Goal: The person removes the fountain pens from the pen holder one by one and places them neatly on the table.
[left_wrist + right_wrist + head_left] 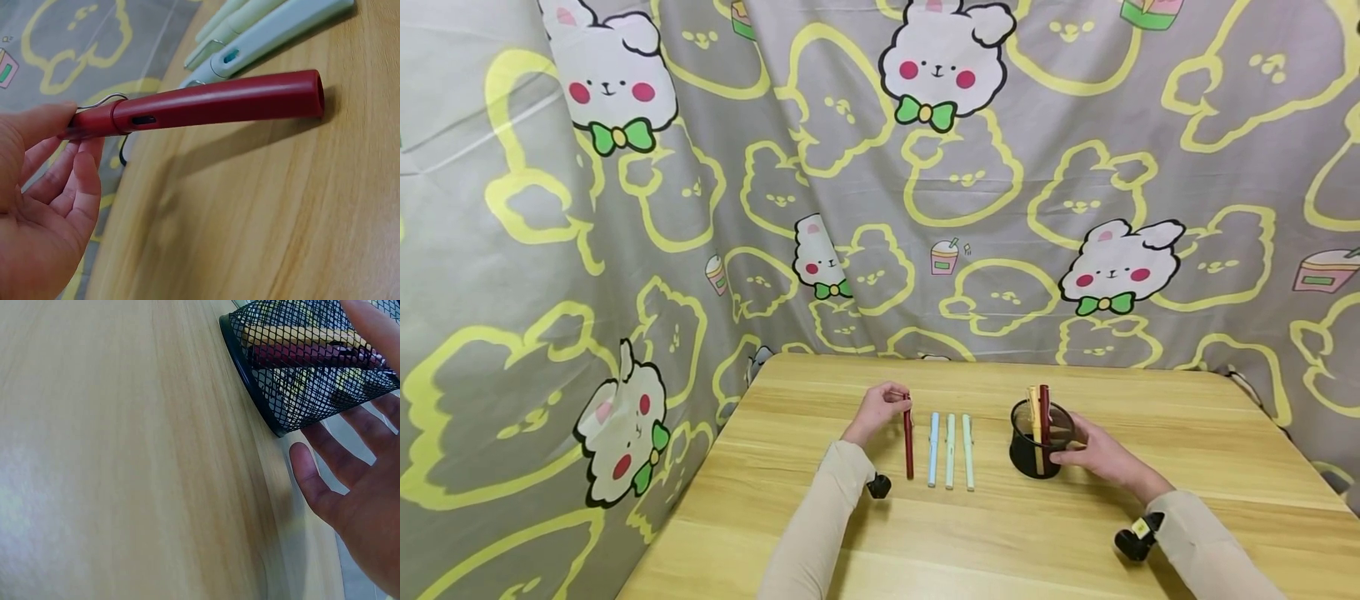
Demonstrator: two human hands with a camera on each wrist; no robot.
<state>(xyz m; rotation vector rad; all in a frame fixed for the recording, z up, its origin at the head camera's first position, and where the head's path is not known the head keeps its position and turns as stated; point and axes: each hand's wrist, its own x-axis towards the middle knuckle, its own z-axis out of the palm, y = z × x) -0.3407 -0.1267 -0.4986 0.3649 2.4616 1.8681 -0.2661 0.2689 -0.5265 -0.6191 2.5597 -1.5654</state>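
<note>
In the head view, my left hand pinches a dark red pen by its clip end. The left wrist view shows this pen between thumb and fingertips, its far end close to the wooden table. My right hand holds a black mesh pen holder from the right, thumb at the front and fingers around the side. Standing in the holder are a yellow pen and a dark red one. Through the mesh, the right wrist view shows the yellow pen and red pen.
Between the hands, a light blue pen and two pale green pens lie side by side on the wooden table. A grey curtain with rabbit prints hangs behind the table and along its left.
</note>
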